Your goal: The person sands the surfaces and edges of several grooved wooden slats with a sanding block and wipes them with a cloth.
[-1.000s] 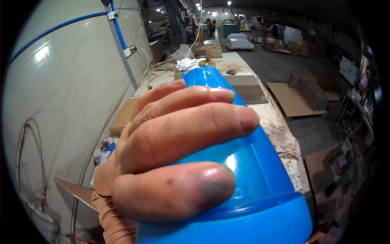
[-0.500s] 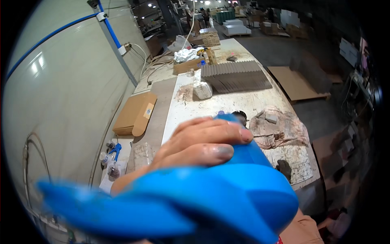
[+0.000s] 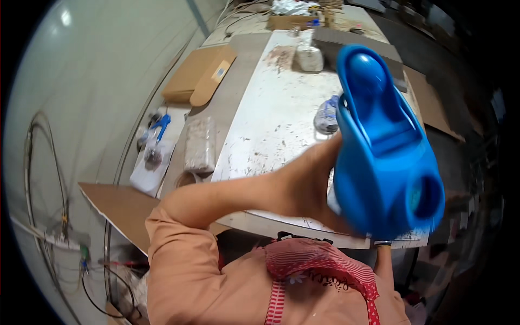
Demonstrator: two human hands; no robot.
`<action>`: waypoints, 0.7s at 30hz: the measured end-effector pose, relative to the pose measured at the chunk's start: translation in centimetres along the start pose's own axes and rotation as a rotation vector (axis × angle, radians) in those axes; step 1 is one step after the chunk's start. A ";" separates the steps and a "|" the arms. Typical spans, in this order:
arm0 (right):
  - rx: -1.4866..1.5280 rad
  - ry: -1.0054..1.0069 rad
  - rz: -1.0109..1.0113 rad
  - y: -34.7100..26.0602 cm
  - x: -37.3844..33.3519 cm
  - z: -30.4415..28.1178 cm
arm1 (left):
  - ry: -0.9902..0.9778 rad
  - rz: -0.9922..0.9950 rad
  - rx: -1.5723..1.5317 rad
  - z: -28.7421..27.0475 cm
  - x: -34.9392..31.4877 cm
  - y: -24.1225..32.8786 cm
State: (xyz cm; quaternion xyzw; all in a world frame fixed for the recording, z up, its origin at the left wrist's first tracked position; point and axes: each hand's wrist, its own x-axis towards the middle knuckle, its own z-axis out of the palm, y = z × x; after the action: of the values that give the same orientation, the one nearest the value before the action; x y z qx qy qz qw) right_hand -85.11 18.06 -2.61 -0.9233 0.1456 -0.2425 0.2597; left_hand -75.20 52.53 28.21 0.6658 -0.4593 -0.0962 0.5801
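Note:
A large blue moulded plastic thing (image 3: 384,157), its kind unclear, is held up close on the right. It has a long hollow with a rounded bump at its top and a round opening low on its right. My left hand (image 3: 314,187) grips its near left side, most fingers hidden behind it. Below it, my right wrist (image 3: 383,253) shows with a dark band; the blue thing covers my right hand. Just past my left hand stands a small clear bottle with purple-blue parts (image 3: 327,116) on the stained white board (image 3: 260,141).
A brown cardboard box (image 3: 189,76) and a wrapped whitish block (image 3: 200,145) lie on the left. Beside them are a blue-handled tool (image 3: 162,127) and small jars. Further back are a white block (image 3: 310,58) and a stack of grey strips (image 3: 357,46). Hoses hang by the wall.
My view has tipped down toward my body. The blue thing has turned and moved up and right, showing its hollow and round opening. My left hand has shifted from its top to its side.

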 end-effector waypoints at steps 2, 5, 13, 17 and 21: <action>0.049 0.017 0.045 -0.7 0.4 -0.5 | 0.148 -0.124 0.125 -2.3 0.2 -1.5; 0.087 0.019 0.067 -1.4 0.4 0.0 | 0.410 -0.218 0.208 -7.9 0.0 -4.9; 0.094 0.029 0.018 -0.3 -0.1 0.2 | 1.145 -0.060 0.501 -27.6 -7.4 -12.2; -0.152 0.016 -0.063 0.2 -0.1 0.3 | 1.487 -0.255 0.678 -36.9 -16.5 -18.1; -0.262 0.029 -0.019 -0.6 0.1 0.0 | 1.702 -0.365 0.601 -40.3 -23.2 -21.7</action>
State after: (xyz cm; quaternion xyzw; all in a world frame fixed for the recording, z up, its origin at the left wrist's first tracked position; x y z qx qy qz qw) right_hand -84.93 18.55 -2.24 -0.9471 0.1709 -0.2374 0.1323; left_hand -50.70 94.81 12.61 0.6968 0.2289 0.4596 0.5009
